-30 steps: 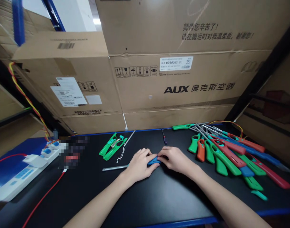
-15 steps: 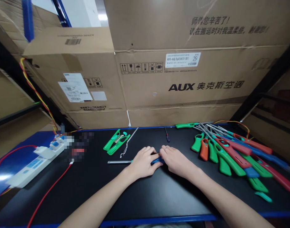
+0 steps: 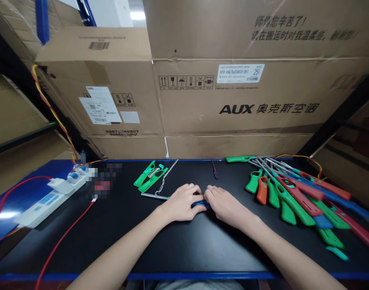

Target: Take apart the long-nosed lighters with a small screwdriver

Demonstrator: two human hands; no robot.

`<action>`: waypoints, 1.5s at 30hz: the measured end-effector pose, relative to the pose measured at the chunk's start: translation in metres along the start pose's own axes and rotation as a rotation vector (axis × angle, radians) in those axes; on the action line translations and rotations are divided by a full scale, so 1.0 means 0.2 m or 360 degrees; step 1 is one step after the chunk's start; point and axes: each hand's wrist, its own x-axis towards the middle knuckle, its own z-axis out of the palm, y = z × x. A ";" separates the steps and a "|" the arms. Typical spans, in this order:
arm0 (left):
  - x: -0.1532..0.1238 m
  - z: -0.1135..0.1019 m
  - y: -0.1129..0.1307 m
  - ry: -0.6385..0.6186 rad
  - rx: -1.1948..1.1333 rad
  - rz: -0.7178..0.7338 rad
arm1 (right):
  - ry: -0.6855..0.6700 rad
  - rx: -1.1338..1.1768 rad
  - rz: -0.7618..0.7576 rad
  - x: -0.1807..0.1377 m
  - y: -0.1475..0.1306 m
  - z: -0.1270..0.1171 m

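Both hands close around a blue long-nozzle lighter (image 3: 200, 204) above the middle of the black table. My left hand (image 3: 184, 202) grips its body near the nozzle, and the metal tube points out to the left. At the handle end, my right hand (image 3: 223, 202) is wrapped round it, fingers bent over the top. Most of the lighter's body is hidden by the fingers. Beyond the left hand lie the opened green shell halves (image 3: 150, 177) of another lighter, with a loose metal tube (image 3: 171, 168) and wires. A small dark screwdriver (image 3: 215, 173) lies farther back.
A pile of green, red, orange and blue lighters (image 3: 295, 197) covers the right side. On the left are a white power strip (image 3: 56, 197), a red cable (image 3: 66, 231) and a blurred-out item. A large cardboard box (image 3: 190, 147) stands along the back edge of the table (image 3: 172, 253).
The lighter's tube has tilted, its tip now farther back beside the green shells. Both hands keep their hold in nearly the same place. The camera view has shifted slightly.
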 end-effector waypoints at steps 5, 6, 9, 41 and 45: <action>0.00 0.01 0.00 0.0003 0.0008 -0.0012 | -0.0036 0.0252 0.0003 0.00 0.03 -0.02; 0.00 0.02 0.00 0.0000 0.0006 -0.0017 | -0.0024 0.0298 0.0015 -0.01 0.04 -0.03; 0.01 0.02 0.00 0.0000 0.0011 -0.0028 | -0.0011 0.0299 0.0108 -0.01 0.05 -0.05; 0.01 0.06 0.01 0.0050 0.0111 0.0018 | -0.0336 -0.0145 0.0221 -0.02 -0.08 -0.12; 0.01 0.06 0.01 0.0050 0.0115 0.0025 | -0.0328 -0.0135 0.0199 -0.02 -0.08 -0.12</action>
